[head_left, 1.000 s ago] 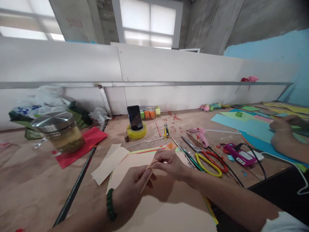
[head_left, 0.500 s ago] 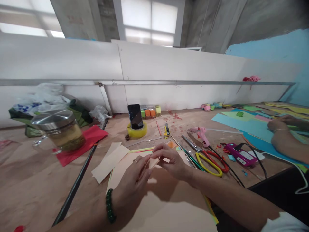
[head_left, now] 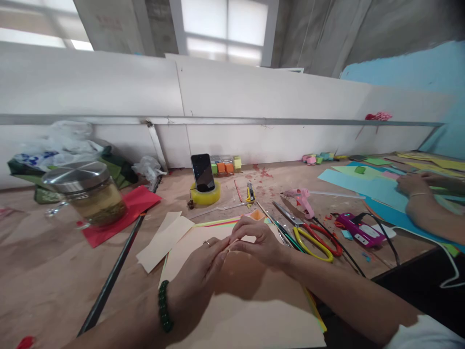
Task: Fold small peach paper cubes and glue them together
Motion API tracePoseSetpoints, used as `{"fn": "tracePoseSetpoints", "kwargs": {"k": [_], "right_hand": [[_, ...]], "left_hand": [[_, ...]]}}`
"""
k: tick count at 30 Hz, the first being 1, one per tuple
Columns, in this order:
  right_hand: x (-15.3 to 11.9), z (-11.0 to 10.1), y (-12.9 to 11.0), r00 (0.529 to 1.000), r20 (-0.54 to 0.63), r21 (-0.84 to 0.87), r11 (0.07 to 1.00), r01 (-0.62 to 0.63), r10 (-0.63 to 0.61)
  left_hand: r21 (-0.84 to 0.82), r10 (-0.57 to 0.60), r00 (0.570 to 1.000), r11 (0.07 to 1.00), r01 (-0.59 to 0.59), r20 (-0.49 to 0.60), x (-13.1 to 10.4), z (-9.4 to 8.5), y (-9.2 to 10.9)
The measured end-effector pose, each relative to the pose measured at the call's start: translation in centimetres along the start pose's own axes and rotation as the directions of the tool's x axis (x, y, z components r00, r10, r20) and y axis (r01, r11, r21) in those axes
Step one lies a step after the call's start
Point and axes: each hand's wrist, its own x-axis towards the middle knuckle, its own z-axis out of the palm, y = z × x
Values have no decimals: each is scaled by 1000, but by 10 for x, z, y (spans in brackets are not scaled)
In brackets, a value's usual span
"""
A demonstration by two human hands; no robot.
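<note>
Well to the left of the peach-topped paper stack point(head_left: 261, 317), a lidded glass mug point(head_left: 85, 194) stands on red paper point(head_left: 140, 208), unmoved. Pale strips point(head_left: 160, 247) lie across the stack's far left corner. Over the middle of the stack, the left hand point(head_left: 201, 259) has flattened since a second ago: its fingers, curled then, now stretch out toward the right hand, the ring showing on top, while its thumb presses from the near side. Between the two hands, just above the stack, is the small paper piece point(head_left: 228, 249); half a second ago a pale flap of it stood in plain view, and now only a sliver shows, so it seems to be getting pressed or creased between the fingertips, though the fold itself is hidden. The left hand grips that piece along one side, wrist low and palm turned down. The right hand point(head_left: 256, 242) pinches it from the other side, thumb under arched fingers, its forearm slanting in from the stack's near right. An orange folded piece point(head_left: 256, 215) sits at the stack's far edge, and to the stack's right lie the scissors point(head_left: 313, 242) on the counter point(head_left: 269, 186), untouched.
</note>
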Motion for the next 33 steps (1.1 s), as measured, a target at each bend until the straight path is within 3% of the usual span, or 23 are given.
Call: {"fn": "tracePoseSetpoints", "kwargs": {"k": [4,8,15,17,19,22,25,29,33], "right_hand": [[2,0,-5,1000,16,-2,1000,-2,2],[1,1,-7,1000,13,20,1000,-12,12],[0,-2,-3,994,25,-94,990,104,-103],[1,-6,-3,978,95,-180,963,199,-184],[1,-10,-4,945,227,-277,914,295,-237],[-3,-13,-7,862,462,-400,818,413,-209],[-8,-14,-11,778,619,-448,766,461,-106],[-11,-15,-17,755,654,-444,833,331,48],[-13,-19,-21,752,641,-429,883,190,150]], "left_hand": [[-109,-23,999,994,28,42,-1,-1,5],[-77,-4,1000,997,6,29,-2,1,1],[317,223,965,933,-170,-138,-4,0,-11],[436,303,949,869,-235,-92,-5,-3,-14],[542,335,942,788,-292,21,-4,-4,-15],[639,227,953,708,-302,198,-4,0,-10],[657,63,957,715,-240,282,-6,6,3],[608,-91,949,785,-118,301,-15,7,19],[590,-92,948,800,-111,304,-31,4,15]]}}
